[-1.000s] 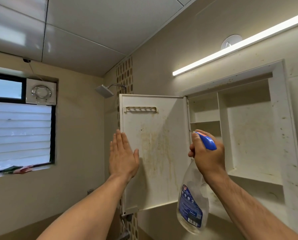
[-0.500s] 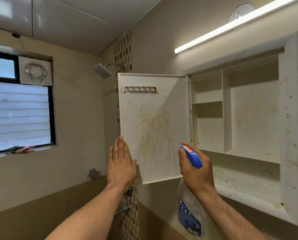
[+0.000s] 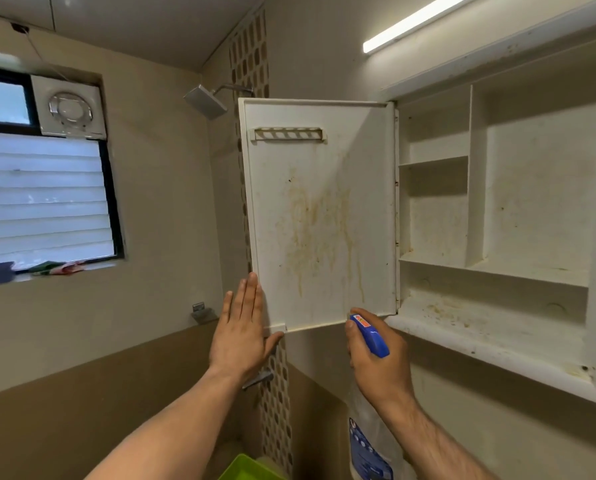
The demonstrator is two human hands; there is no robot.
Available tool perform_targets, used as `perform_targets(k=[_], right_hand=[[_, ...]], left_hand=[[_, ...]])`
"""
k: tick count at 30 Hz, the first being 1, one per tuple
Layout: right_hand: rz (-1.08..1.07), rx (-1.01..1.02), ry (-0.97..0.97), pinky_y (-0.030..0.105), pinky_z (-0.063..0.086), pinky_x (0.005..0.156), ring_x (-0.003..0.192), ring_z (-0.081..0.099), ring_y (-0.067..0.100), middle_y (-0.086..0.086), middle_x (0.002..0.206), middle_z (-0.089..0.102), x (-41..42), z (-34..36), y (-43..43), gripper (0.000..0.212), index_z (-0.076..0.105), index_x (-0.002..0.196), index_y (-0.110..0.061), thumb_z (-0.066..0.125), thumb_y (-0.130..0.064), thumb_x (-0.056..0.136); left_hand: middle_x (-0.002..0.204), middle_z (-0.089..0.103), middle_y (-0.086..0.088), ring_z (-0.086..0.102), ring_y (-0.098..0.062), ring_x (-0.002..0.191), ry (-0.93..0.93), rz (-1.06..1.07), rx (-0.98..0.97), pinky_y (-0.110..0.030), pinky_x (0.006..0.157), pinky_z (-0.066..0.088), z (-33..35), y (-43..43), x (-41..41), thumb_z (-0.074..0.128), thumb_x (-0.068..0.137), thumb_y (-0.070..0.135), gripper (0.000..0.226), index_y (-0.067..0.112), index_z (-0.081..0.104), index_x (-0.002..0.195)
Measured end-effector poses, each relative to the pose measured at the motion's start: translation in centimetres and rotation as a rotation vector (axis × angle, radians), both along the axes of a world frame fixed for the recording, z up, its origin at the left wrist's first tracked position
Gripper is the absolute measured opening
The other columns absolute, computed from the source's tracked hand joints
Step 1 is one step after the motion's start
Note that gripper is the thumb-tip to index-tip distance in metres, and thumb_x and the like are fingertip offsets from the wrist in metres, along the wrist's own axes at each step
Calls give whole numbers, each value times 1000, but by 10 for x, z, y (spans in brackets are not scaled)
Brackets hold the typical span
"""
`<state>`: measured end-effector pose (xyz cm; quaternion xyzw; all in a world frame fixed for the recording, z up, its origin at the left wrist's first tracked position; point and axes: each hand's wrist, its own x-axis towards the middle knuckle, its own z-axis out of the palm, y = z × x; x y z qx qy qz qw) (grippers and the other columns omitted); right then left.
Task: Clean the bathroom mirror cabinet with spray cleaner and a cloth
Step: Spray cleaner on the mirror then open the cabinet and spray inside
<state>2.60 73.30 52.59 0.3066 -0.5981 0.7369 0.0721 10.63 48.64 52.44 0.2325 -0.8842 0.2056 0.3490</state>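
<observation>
The left hand (image 3: 241, 336) lies flat, fingers straight, against the lower left edge of the stained cabinet door (image 3: 321, 216). Below the door's lower right corner, the right hand (image 3: 379, 365) grasps the spray bottle (image 3: 369, 448) by its neck, beside the open cabinet (image 3: 497, 351).

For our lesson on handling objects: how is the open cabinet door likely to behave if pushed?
The door is hinged at the edge by the cabinet, so a push would probably swing it. The left hand lies flat at its free lower corner, likely steadying it. It looks thin, so probably light.
</observation>
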Motion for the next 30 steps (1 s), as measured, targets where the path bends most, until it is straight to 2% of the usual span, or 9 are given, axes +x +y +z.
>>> perform_targets(k=[4, 6, 10, 12, 15, 18, 20, 25, 30], right_hand=[[6, 57, -36, 45, 59, 95, 108, 69, 15, -5, 124, 69, -1, -16, -8, 44, 63, 137, -21, 69, -33, 95], [13, 76, -35, 44, 58, 97, 111, 68, 17, -5, 130, 66, -4, -19, -9, 49, 60, 141, -20, 68, -36, 95], [2, 50, -41, 37, 60, 93, 101, 70, 13, -10, 118, 70, -7, -25, -7, 43, 63, 137, -23, 67, -35, 95], [-36, 2, -87, 36, 61, 90, 96, 69, 11, -5, 113, 71, -14, -23, -2, 40, 65, 134, -22, 68, -31, 95], [-162, -83, -163, 37, 63, 85, 100, 70, 21, 8, 116, 71, -35, -7, 13, 39, 63, 135, -20, 66, -31, 97], [-270, -135, -137, 22, 59, 74, 93, 71, 17, 2, 111, 69, -53, 12, 31, 35, 61, 132, -24, 64, -33, 98], [-297, -129, -112, 25, 58, 79, 93, 69, 14, -2, 111, 68, -55, 18, 37, 34, 59, 131, -30, 64, -35, 98], [-228, -104, -49, 34, 63, 80, 94, 71, 17, -7, 111, 71, -38, 10, 39, 28, 66, 123, -35, 69, -31, 95], [-174, -173, -6, 20, 60, 65, 88, 72, 10, -6, 107, 70, -14, 19, 41, 33, 62, 122, -39, 67, -40, 90]], left_hand=[[166, -31, -11, -29, -26, 154, -66, 47, -31, -49, 124, -15, -2, -7, 4, 31, 98, 75, 106, 6, -23, 158], [163, -38, -11, -36, -26, 151, -95, 64, -53, -50, 122, -21, 0, -10, 5, 33, 99, 72, 105, 6, -26, 156], [160, -44, -11, -41, -25, 147, -106, 67, -44, -49, 120, -26, 2, -11, 5, 32, 102, 67, 101, 5, -28, 155], [160, -44, -11, -41, -25, 148, -103, 63, -34, -50, 123, -22, 1, -10, 4, 33, 103, 66, 101, 5, -29, 155], [163, -39, -11, -36, -25, 151, -74, 27, -29, -51, 125, -15, -1, -11, 3, 38, 101, 65, 102, 5, -23, 157], [166, -33, -11, -30, -26, 153, -56, 15, -39, -53, 125, -12, -1, -10, 3, 44, 100, 63, 103, 4, -16, 159], [166, -32, -12, -30, -27, 154, -52, 17, -40, -54, 126, -11, -2, -10, 2, 46, 100, 63, 104, 4, -16, 159], [165, -34, -14, -30, -29, 153, -49, 18, -10, -56, 126, -8, -3, -5, -1, 47, 99, 61, 107, 3, -22, 157], [161, -41, -14, -39, -28, 149, -60, 50, 27, -54, 123, -19, 0, 3, -1, 43, 100, 62, 107, 3, -28, 155]])
